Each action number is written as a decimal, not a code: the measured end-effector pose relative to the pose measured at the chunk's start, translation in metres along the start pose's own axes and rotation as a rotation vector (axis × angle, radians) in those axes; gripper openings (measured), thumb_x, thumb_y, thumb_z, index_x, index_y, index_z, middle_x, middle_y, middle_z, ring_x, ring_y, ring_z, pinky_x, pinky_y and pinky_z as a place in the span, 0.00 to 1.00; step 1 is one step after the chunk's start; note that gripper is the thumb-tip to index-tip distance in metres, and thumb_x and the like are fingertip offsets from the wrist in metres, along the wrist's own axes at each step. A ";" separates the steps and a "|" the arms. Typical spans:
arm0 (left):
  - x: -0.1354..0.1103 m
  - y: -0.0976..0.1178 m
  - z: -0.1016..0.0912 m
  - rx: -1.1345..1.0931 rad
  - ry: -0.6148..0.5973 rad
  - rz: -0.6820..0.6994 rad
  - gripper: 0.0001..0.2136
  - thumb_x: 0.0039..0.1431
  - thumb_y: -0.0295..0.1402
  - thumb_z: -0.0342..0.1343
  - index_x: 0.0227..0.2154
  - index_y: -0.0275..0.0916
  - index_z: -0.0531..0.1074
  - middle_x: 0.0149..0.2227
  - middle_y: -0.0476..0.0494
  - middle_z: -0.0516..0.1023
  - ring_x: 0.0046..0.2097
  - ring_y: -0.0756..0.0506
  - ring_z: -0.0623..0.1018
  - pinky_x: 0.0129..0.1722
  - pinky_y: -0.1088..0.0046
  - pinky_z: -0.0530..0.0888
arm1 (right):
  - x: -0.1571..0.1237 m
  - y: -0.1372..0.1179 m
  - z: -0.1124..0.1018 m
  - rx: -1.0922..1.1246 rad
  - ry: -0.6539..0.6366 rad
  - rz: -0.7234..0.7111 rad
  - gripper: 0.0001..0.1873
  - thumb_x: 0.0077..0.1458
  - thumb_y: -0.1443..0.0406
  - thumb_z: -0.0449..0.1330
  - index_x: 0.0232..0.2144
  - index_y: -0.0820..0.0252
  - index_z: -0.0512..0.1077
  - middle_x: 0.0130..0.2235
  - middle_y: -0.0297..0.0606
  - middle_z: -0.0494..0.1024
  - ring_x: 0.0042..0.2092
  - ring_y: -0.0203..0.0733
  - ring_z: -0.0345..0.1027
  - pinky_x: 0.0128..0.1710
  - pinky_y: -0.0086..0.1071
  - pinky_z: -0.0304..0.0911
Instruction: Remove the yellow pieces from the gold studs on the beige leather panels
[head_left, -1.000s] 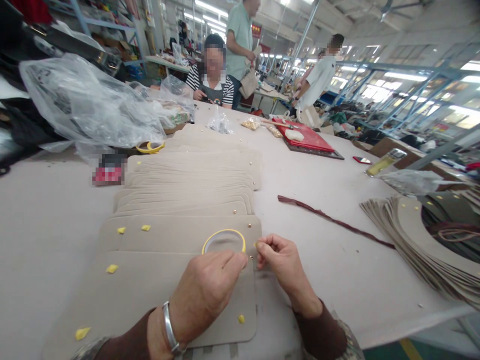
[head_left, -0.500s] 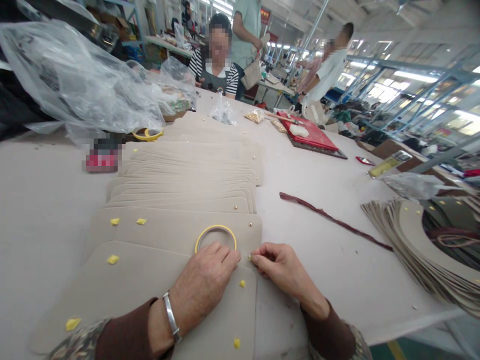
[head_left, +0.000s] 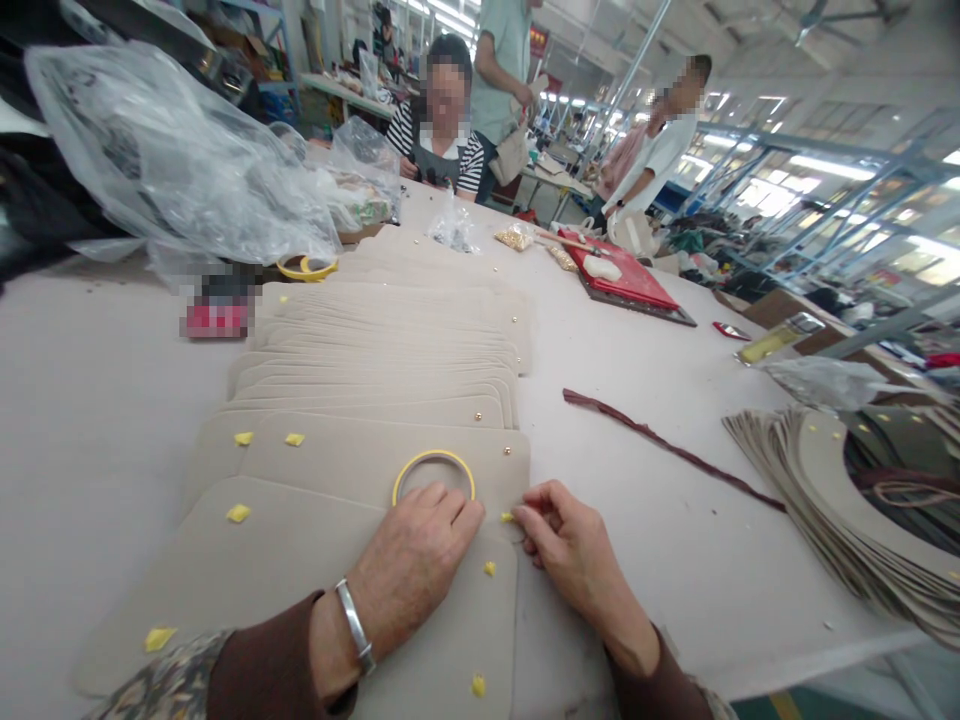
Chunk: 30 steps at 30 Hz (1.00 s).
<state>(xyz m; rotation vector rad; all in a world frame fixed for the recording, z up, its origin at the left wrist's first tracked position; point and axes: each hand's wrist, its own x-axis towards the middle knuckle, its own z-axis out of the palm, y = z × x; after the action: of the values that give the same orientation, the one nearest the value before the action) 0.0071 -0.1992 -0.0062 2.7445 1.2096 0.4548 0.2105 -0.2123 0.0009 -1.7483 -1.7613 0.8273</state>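
Note:
My left hand [head_left: 420, 550] is closed on a thin roll of yellow tape [head_left: 433, 455], resting over the beige panels. Opposite it, the thumb and forefinger of my right hand [head_left: 574, 545] pinch a small piece of yellow tape [head_left: 508, 517] at the panels' right edge. Under my left hand lies the nearest beige panel [head_left: 315, 580], with several yellow tape bits such as the yellow patch [head_left: 238, 513] stuck on it. Behind it, more panels overlap in a fanned row [head_left: 375, 350]. A small metal stud [head_left: 507, 451] shows near one panel's right corner.
A dark red strip [head_left: 667, 445] lies to the right, before a bent stack of panels [head_left: 780, 500]. Farther back are a red board [head_left: 626, 275], a yellowish bottle [head_left: 776, 338] and clear plastic bags [head_left: 180, 150]. A co-worker [head_left: 442, 130] sits across the table.
My right hand has drawn slightly to the right from the left hand, and more of the yellow tape piece now shows at its fingertips. The left hand stays on the roll. The view has shifted slightly.

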 end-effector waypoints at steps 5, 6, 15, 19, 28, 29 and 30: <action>0.002 0.001 -0.001 0.049 -0.012 -0.011 0.05 0.59 0.22 0.51 0.32 0.39 0.65 0.31 0.47 0.71 0.33 0.43 0.68 0.33 0.66 0.65 | -0.011 0.003 0.005 -0.164 0.012 -0.131 0.06 0.58 0.67 0.58 0.30 0.58 0.75 0.30 0.37 0.79 0.32 0.40 0.72 0.34 0.30 0.63; 0.002 0.001 -0.001 0.056 -0.012 -0.010 0.05 0.59 0.23 0.51 0.32 0.39 0.64 0.31 0.47 0.71 0.33 0.43 0.68 0.33 0.66 0.65 | -0.011 0.002 0.008 -0.210 0.030 -0.154 0.07 0.59 0.67 0.57 0.30 0.58 0.75 0.31 0.37 0.79 0.32 0.41 0.72 0.35 0.31 0.63; 0.002 0.000 0.005 0.059 0.097 0.023 0.06 0.61 0.23 0.47 0.31 0.40 0.64 0.27 0.47 0.69 0.30 0.44 0.69 0.28 0.68 0.66 | 0.005 -0.014 0.016 -0.263 0.045 -0.121 0.09 0.56 0.69 0.57 0.25 0.59 0.74 0.25 0.35 0.77 0.27 0.38 0.69 0.30 0.28 0.60; 0.000 -0.006 -0.002 -0.059 0.235 0.103 0.08 0.64 0.24 0.43 0.36 0.39 0.66 0.26 0.49 0.71 0.28 0.46 0.71 0.28 0.70 0.69 | 0.009 -0.019 0.006 -0.188 -0.106 -0.074 0.09 0.53 0.69 0.58 0.22 0.59 0.74 0.22 0.33 0.76 0.24 0.37 0.68 0.25 0.27 0.58; -0.003 -0.012 -0.006 -0.168 0.365 0.065 0.15 0.69 0.32 0.42 0.55 0.35 0.58 0.35 0.44 0.81 0.29 0.49 0.79 0.27 0.76 0.74 | 0.002 -0.023 0.002 0.121 0.103 -0.427 0.09 0.56 0.70 0.58 0.40 0.61 0.74 0.36 0.39 0.79 0.34 0.38 0.71 0.35 0.29 0.67; -0.003 -0.011 -0.006 -0.165 0.359 0.056 0.14 0.69 0.33 0.41 0.54 0.35 0.59 0.34 0.45 0.81 0.28 0.49 0.79 0.26 0.76 0.74 | 0.002 -0.025 0.004 0.127 0.110 -0.504 0.10 0.57 0.70 0.57 0.42 0.61 0.73 0.38 0.41 0.78 0.37 0.38 0.71 0.36 0.29 0.67; -0.003 -0.010 -0.005 -0.163 0.351 0.055 0.13 0.69 0.33 0.41 0.53 0.35 0.59 0.32 0.45 0.80 0.28 0.49 0.79 0.25 0.76 0.73 | 0.003 -0.026 0.006 0.120 0.110 -0.570 0.11 0.57 0.71 0.57 0.42 0.60 0.73 0.39 0.41 0.78 0.39 0.39 0.71 0.37 0.30 0.68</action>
<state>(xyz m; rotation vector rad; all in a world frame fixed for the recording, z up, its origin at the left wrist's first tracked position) -0.0037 -0.1945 -0.0039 2.6349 1.1045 1.0275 0.1886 -0.2092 0.0161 -1.0983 -1.9431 0.5607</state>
